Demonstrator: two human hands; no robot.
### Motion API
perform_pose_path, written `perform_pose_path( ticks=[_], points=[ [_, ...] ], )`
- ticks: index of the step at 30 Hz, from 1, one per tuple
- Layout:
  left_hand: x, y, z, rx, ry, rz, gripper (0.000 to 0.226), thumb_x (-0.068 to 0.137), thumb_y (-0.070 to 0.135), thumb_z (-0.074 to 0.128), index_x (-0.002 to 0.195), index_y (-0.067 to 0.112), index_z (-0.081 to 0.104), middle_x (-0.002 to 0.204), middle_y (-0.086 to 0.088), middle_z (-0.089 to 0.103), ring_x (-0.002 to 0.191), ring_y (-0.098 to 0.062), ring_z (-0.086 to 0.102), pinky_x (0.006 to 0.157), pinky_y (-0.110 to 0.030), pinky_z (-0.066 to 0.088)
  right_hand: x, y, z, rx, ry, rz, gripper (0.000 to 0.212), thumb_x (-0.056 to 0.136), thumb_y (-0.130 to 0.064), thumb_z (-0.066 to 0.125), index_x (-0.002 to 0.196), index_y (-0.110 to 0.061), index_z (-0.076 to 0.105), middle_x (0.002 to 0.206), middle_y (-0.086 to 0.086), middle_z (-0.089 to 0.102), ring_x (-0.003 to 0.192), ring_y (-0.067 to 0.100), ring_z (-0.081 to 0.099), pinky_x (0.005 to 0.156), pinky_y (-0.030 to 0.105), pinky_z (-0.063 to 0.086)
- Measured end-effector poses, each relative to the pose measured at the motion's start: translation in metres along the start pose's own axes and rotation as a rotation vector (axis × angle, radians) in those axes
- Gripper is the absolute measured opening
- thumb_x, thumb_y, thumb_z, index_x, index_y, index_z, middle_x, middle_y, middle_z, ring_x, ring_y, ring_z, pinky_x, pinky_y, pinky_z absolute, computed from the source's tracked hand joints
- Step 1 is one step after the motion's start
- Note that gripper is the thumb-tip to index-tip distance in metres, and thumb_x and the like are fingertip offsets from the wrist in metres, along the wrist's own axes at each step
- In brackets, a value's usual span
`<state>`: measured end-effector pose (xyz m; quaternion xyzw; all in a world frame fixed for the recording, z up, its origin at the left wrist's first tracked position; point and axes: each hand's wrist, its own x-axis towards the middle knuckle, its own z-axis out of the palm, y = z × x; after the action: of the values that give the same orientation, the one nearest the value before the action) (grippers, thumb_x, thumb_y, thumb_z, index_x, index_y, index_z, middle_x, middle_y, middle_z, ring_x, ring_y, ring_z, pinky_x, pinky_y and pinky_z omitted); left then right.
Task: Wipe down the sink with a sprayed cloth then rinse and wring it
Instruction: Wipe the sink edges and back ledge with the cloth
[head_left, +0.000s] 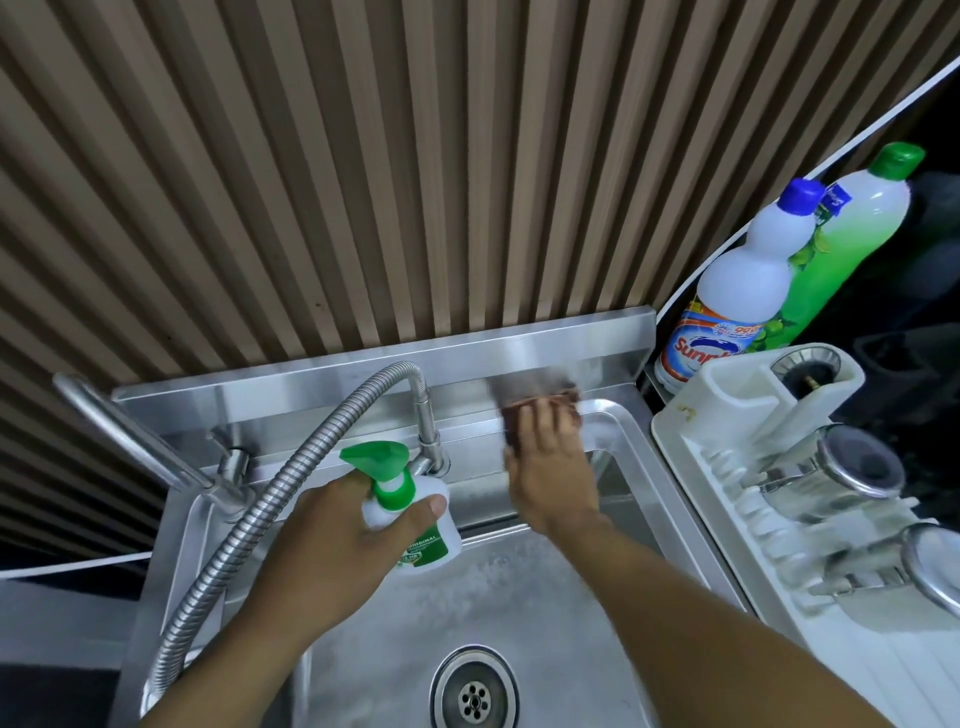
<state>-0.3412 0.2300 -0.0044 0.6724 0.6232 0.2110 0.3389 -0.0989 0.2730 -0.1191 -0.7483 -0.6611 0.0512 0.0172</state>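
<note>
The steel sink fills the lower middle, with its drain near the bottom edge. My left hand grips a white spray bottle with a green trigger head, held over the basin's back left. My right hand lies flat on a brownish cloth, pressing it against the sink's back ledge at the right. The cloth is blurred and mostly hidden under my fingers.
A flexible metal hose faucet arches over the sink's left side. A lever tap juts out at the left. A white dish rack with steel items borders the right. Two detergent bottles stand behind it.
</note>
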Motion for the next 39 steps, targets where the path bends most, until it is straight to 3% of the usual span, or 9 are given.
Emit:
perform_pose_path(
  ticks=[4,8,16,20,25,27,29,36,39],
  points=[
    [-0.004,0.000,0.000,0.027,0.018,0.000,0.041,0.075,0.071,0.065,0.085,0.032,0.068,0.072,0.021,0.070,0.068,-0.001,0.065,0.065,-0.025,0.050,0.027,0.047,-0.013,0.017,-0.028,0.381,0.066,0.104,-0.038,0.021,0.156,0.001,0.007,0.163,0.024,0.009,0.150,0.042,0.005,0.122,0.052,0.008],
    [-0.008,-0.003,-0.001,0.034,0.018,-0.002,0.040,0.076,0.070,0.065,0.084,0.031,0.066,0.072,0.019,0.069,0.075,0.001,0.063,0.064,-0.018,0.043,0.043,0.048,-0.018,0.125,-0.054,0.521,0.067,0.101,-0.034,0.027,0.155,0.002,0.009,0.164,0.022,0.007,0.150,0.040,0.004,0.122,0.049,0.006],
    [-0.011,-0.008,-0.004,0.019,0.005,0.000,0.039,0.076,0.068,0.067,0.081,0.030,0.066,0.066,0.024,0.067,0.063,-0.003,0.064,0.060,-0.024,0.045,-0.024,-0.003,0.028,0.222,0.191,0.009,0.051,0.103,-0.034,0.027,0.148,-0.018,0.045,0.158,0.010,0.036,0.149,0.035,0.022,0.122,0.054,0.017],
    [-0.010,-0.008,-0.004,0.018,-0.008,0.008,0.041,0.075,0.070,0.065,0.085,0.031,0.069,0.067,0.026,0.067,0.064,-0.004,0.065,0.060,-0.025,0.045,-0.060,-0.013,0.027,0.868,0.362,0.358,0.044,0.106,-0.024,0.038,0.150,-0.021,0.042,0.155,0.004,0.041,0.146,0.023,0.032,0.116,0.042,0.034],
    [-0.009,-0.007,-0.002,0.022,-0.013,0.008,0.039,0.075,0.069,0.067,0.077,0.030,0.066,0.066,0.029,0.066,0.062,-0.005,0.066,0.060,-0.024,0.046,-0.068,-0.018,0.045,1.820,0.217,1.145,0.024,0.106,-0.032,0.039,0.110,-0.024,0.061,0.090,0.006,0.064,0.072,0.027,0.061,0.065,0.034,0.047],
    [-0.009,-0.009,-0.002,0.023,-0.017,0.002,0.040,0.075,0.070,0.067,0.078,0.030,0.066,0.066,0.027,0.066,0.061,-0.005,0.065,0.060,-0.026,0.047,-0.060,-0.024,0.055,2.046,0.004,1.194,0.029,0.105,-0.035,0.037,0.091,-0.017,0.055,0.070,0.013,0.058,0.053,0.025,0.054,0.053,0.032,0.044],
    [-0.009,-0.011,-0.002,0.022,-0.020,-0.004,0.041,0.075,0.070,0.066,0.080,0.029,0.067,0.065,0.027,0.066,0.063,-0.005,0.065,0.059,-0.025,0.045,-0.046,-0.040,0.053,2.187,-0.091,1.123,0.034,0.104,-0.035,0.036,0.101,-0.008,0.057,0.087,0.022,0.063,0.066,0.031,0.058,0.061,0.040,0.049],
    [-0.008,-0.011,-0.003,0.023,-0.005,0.000,0.038,0.075,0.068,0.067,0.079,0.030,0.067,0.067,0.028,0.066,0.062,-0.003,0.065,0.060,-0.023,0.044,0.008,-0.051,0.003,2.409,0.088,1.127,0.032,0.099,-0.026,0.038,0.093,-0.015,0.068,0.092,0.012,0.069,0.088,0.029,0.062,0.093,0.046,0.049],
    [-0.007,-0.008,-0.003,0.020,-0.007,0.000,0.037,0.078,0.064,0.070,0.072,0.029,0.062,0.064,0.028,0.065,0.062,-0.004,0.065,0.060,-0.023,0.044,0.014,-0.025,-0.014,2.377,0.281,1.194,0.032,0.101,-0.037,0.035,0.075,-0.021,0.047,0.066,-0.001,0.049,0.063,0.019,0.046,0.072,0.030,0.047]
  ],
)
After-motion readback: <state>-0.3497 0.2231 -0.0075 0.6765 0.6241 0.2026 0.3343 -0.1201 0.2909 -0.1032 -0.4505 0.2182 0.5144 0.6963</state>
